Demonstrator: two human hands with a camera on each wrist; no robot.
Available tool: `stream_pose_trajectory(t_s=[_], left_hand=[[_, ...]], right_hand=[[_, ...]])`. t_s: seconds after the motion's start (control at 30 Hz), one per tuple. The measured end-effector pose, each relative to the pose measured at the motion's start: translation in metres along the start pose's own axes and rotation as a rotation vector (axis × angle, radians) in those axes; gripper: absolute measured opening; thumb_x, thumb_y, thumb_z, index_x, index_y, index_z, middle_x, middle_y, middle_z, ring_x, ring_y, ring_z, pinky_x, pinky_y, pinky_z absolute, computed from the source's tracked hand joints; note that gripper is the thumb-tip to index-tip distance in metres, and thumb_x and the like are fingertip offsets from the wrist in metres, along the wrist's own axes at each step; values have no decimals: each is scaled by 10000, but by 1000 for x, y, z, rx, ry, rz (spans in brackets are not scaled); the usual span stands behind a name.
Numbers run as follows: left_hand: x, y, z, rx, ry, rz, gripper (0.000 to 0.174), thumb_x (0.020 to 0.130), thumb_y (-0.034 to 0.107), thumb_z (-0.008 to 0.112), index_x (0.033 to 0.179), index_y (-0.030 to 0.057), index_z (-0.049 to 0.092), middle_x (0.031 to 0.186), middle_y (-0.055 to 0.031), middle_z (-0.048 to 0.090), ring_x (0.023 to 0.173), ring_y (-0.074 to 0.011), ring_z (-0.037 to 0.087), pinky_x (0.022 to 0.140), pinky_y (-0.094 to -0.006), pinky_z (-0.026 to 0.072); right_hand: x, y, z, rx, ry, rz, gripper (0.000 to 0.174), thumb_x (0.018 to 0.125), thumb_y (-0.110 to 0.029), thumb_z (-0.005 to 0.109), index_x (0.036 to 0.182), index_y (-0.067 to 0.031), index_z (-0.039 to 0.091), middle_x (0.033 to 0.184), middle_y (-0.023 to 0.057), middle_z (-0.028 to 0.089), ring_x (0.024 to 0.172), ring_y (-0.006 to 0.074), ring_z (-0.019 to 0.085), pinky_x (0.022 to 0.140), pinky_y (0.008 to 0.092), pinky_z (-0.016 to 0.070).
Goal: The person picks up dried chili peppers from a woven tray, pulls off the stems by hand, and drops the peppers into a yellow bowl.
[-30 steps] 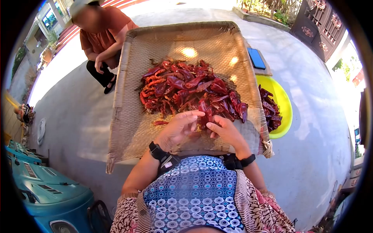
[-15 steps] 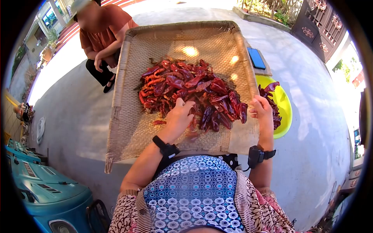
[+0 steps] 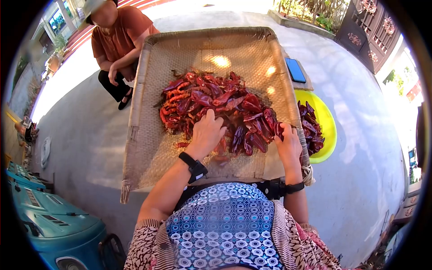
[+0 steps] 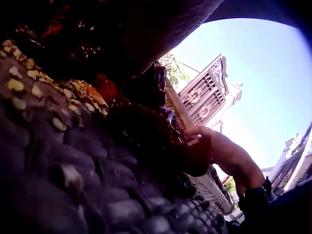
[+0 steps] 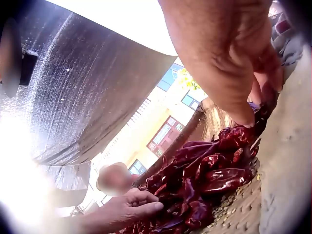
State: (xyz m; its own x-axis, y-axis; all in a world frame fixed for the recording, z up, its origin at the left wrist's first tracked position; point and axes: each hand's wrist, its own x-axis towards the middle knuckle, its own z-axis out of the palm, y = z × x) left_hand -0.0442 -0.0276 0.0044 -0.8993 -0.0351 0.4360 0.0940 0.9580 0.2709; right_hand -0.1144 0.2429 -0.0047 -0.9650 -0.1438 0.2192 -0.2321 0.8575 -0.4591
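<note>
Dried red peppers (image 3: 200,96) lie heaped on a woven tray (image 3: 180,54). At the heap's near side the left hand (image 3: 208,134) rests among them, its fingers bent loosely with their tips partly hidden; the right wrist view shows this hand (image 5: 129,209) beside the peppers (image 5: 226,180). At the heap's right edge the right hand (image 3: 289,146) pinches a dried pepper (image 3: 279,130) between thumb and fingers. From the left wrist, the right hand (image 4: 226,153) appears beyond dark peppers, and pale seeds (image 4: 36,90) lie scattered on the weave.
A yellow-green basin (image 3: 330,128) holding more peppers stands right of the tray, below a blue-screened phone (image 3: 295,70). A person (image 3: 121,40) squats at the upper left. Teal machinery (image 3: 58,220) fills the lower left.
The right hand, earlier at a pepper beside the left, went over the tray's right rim and has come back to the heap's right edge. The left hand moved onto the heap and stays there.
</note>
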Motion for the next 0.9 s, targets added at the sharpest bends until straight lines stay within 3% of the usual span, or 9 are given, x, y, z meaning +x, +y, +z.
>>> stream_pose_trajectory(t_s=[0.23,0.33,0.37,0.5,0.6,0.7,0.8,0.87,0.9], left_hand=[[-12,-3,-25,-296,226,-223,124,855,121,643,944,37,621,872,-103,572,688,-264,606,636,-353,504],[-21,-17,-26,-597,135,-362,142,872,123,629,955,8,617,814,-106,597,649,-193,589,615,-322,492],[-24,-17,-30,-750,23,-510,161,900,123,597,993,-9,599,801,-78,623,627,-118,554,600,-274,473],[-33,-19,-28,-1060,-82,-626,180,925,137,576,1046,5,568,823,-32,620,623,-71,528,568,-242,451],[-33,-12,-37,-1077,-172,-650,169,927,141,573,1039,17,551,832,-21,627,615,-64,526,549,-234,441],[-30,0,-48,-1111,-257,-676,137,922,145,581,998,35,548,795,-9,618,604,-56,529,528,-219,421],[-27,6,-44,-1122,-299,-616,113,925,161,591,965,64,549,730,13,598,591,-38,533,500,-184,389],[-25,7,-37,-1145,-327,-557,111,923,165,592,961,69,550,731,9,608,601,-40,546,500,-181,389],[-24,10,-36,-1152,-344,-554,112,923,168,597,959,72,552,735,8,612,603,-39,549,506,-181,391]], right_hand=[[2,7,3,45,111,19,384,835,-157,630,1204,-93,548,976,94,625,894,302,626,784,414,490],[5,8,-4,219,136,68,411,837,-142,613,1237,-81,543,1008,124,643,872,300,632,763,403,495],[10,17,-3,333,138,14,416,852,-139,610,1259,-82,547,1001,104,653,813,235,632,715,347,509],[23,9,-39,852,37,188,368,900,-133,588,1250,-32,540,980,55,626,813,89,575,615,225,482],[46,20,-43,1362,293,337,291,929,-163,582,1196,-50,572,987,42,624,802,94,582,660,231,487],[46,8,-61,1495,268,459,278,943,-189,593,1187,-58,569,984,30,623,809,97,592,672,235,484],[20,-25,-45,1170,-127,148,297,946,-212,608,1193,-50,567,996,30,623,828,96,597,679,245,484],[6,-47,-27,996,-542,-43,311,939,-211,625,1193,-41,565,991,19,620,820,83,581,683,244,472],[-4,-61,-18,1030,-597,-56,275,950,-194,611,1172,-35,575,978,25,620,828,79,577,687,236,476]])
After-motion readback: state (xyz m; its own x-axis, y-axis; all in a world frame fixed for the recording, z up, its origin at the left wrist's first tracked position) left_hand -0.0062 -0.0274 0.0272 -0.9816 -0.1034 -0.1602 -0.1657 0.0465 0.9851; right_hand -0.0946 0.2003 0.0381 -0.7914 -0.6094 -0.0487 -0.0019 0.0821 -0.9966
